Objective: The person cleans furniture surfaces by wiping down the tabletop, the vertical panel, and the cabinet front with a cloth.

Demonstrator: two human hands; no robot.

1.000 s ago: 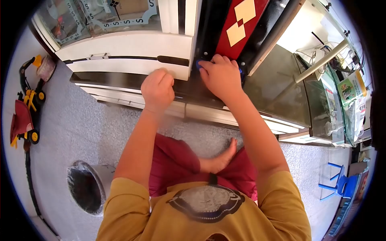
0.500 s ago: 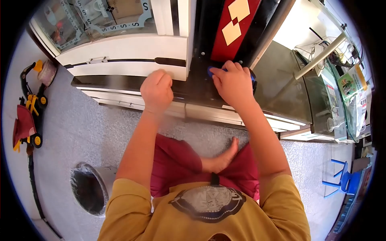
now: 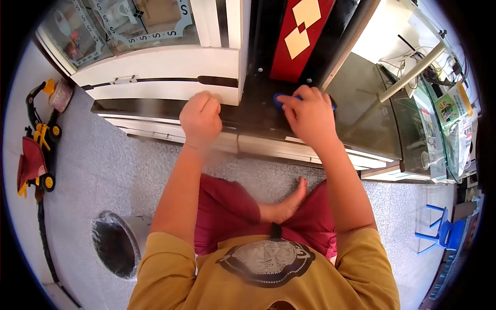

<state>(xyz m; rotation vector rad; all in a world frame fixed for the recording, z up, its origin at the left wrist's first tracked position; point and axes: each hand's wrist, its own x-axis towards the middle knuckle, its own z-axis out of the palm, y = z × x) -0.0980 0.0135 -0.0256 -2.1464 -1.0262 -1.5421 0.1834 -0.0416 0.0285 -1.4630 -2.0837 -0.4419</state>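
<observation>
My left hand point(image 3: 200, 120) is closed in a fist over the front edge of the dark countertop point(image 3: 258, 116), just below the white cabinet drawer. Anything inside that fist is hidden. On the countertop at the foot of the red panel point(image 3: 292, 64), my right hand point(image 3: 312, 116) is curled over a blue object point(image 3: 279, 100). Parts of the blue object show on both sides of my fingers, but its kind cannot be made out. The red panel carries pale diamond shapes.
A white cabinet point(image 3: 160, 67) with glass doors stands at the left. Below it is a lined waste bin point(image 3: 132, 232). A toy excavator point(image 3: 39, 150) is at far left, a blue chair point(image 3: 447, 230) at far right. Cables point(image 3: 408, 64) lie behind glass.
My right hand has moved slightly right and toward me, together with the blue object. My left hand stays nearly in place.
</observation>
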